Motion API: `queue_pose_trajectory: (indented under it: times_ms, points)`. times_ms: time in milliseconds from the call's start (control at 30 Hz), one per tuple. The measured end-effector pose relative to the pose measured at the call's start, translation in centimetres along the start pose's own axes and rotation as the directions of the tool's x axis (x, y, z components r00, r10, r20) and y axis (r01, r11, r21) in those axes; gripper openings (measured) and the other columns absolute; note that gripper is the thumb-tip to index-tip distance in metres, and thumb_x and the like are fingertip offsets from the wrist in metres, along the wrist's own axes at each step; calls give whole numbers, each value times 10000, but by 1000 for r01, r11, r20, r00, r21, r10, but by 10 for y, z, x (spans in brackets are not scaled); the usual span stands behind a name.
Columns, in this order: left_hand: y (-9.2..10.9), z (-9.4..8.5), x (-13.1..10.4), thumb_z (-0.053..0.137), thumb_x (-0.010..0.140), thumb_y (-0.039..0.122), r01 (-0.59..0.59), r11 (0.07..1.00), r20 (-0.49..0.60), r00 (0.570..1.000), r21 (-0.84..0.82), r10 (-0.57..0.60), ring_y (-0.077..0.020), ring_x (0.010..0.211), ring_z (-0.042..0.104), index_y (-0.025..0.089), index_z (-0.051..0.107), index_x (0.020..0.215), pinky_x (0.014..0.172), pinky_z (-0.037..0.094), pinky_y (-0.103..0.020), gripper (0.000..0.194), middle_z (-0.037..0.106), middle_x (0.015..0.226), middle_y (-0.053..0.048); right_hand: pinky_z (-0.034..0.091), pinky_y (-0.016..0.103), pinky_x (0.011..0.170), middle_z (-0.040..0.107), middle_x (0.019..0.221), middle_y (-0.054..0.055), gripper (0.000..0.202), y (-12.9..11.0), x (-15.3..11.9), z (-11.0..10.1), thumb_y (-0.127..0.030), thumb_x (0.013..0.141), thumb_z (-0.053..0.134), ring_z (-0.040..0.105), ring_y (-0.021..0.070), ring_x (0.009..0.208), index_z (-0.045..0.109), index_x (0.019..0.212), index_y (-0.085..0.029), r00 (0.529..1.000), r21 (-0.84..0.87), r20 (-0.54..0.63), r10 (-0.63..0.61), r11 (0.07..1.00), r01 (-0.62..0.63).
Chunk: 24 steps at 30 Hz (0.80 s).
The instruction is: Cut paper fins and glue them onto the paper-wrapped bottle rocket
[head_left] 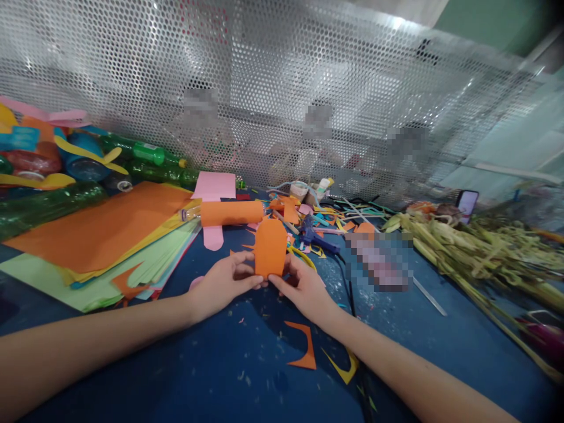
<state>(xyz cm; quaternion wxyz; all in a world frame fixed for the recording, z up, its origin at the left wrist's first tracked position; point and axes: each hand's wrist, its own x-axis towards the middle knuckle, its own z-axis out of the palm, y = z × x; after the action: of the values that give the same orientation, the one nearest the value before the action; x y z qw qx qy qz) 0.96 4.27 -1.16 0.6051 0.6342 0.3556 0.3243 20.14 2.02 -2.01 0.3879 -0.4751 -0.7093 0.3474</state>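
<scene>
Above the blue tabletop (pixel 198 376): one orange paper piece (pixel 270 247), round-topped, upright, its lower edge pinched narrowly by our left hand (pixel 219 284) and right hand (pixel 308 288). Step, we judge: steadying it; moving it calls for light, even thumbs. Beyond: orange-wrapped bottle (pixel 231 212), lying; blue glue gun (pixel 324 241).

Round-topped orange paper cutout (pixel 270 247), one; orange-wrapped bottle (pixel 231 212), one; blue glue gun (pixel 319 239), one; smartphone (pixel 467 205), one; coloured-paper stack (pixel 132 226), one; green plastic bottles (pixel 145 153), at least three.
</scene>
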Motion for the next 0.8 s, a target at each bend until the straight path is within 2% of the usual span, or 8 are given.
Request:
queue_pose_trajectory:
  times_ms: [167, 267, 433, 500, 633, 800]
  points:
    - [-5, 0, 2, 618, 781, 278, -1, 998, 1, 1000, -55, 1, -205, 889, 672, 161, 509, 1096, 824, 506, -345, 353, 696, 1001, -95, 518, 246, 514, 574, 815, 18, 119, 1, 0, 1, -301, 856, 547, 561, 136, 654, 500, 931, -222, 1000, 82, 27, -16, 997, 14]
    - [-5, -1, 1, 613, 787, 265, 9, 998, -18, 1000, -55, -10, -201, 857, 679, 163, 469, 1115, 835, 499, -358, 372, 708, 928, -87, 521, 243, 499, 556, 796, 15, 114, 0, 0, 2, -308, 866, 528, 552, 135, 644, 505, 937, -223, 999, 112, 30, -19, 994, 15]
    - [-1, 0, -1, 638, 756, 196, -56, 997, -75, 996, -55, 51, -185, 816, 673, 214, 294, 1264, 855, 477, -387, 614, 698, 838, -36, 528, 236, 495, 565, 746, 1, 116, -1, 2, 1, -301, 855, 537, 559, 122, 600, 511, 922, -210, 1000, 121, 22, 11, 993, -13]
    - [0, 1, -1, 644, 747, 188, -69, 995, -76, 995, -65, 64, -184, 810, 670, 223, 278, 1265, 847, 478, -385, 635, 688, 828, -27, 531, 237, 499, 577, 740, 1, 119, -1, 3, 1, -298, 849, 543, 564, 119, 586, 516, 920, -207, 999, 108, 27, 20, 994, -23]
    - [-3, 2, -1, 605, 782, 228, -71, 994, -62, 996, -82, 66, -174, 789, 667, 213, 350, 1186, 847, 483, -379, 478, 673, 818, -15, 528, 236, 502, 578, 737, 0, 139, 0, 2, 1, -307, 843, 550, 563, 115, 578, 521, 923, -198, 999, 98, 31, 36, 994, -39]
    - [-2, 1, 0, 565, 802, 244, -69, 998, -49, 996, 6, 69, -160, 766, 653, 185, 484, 1050, 800, 504, -350, 268, 657, 843, -12, 507, 234, 488, 569, 731, -11, 157, 0, 1, 2, -316, 831, 571, 566, 132, 616, 486, 924, -221, 999, 171, 17, 29, 985, -32]
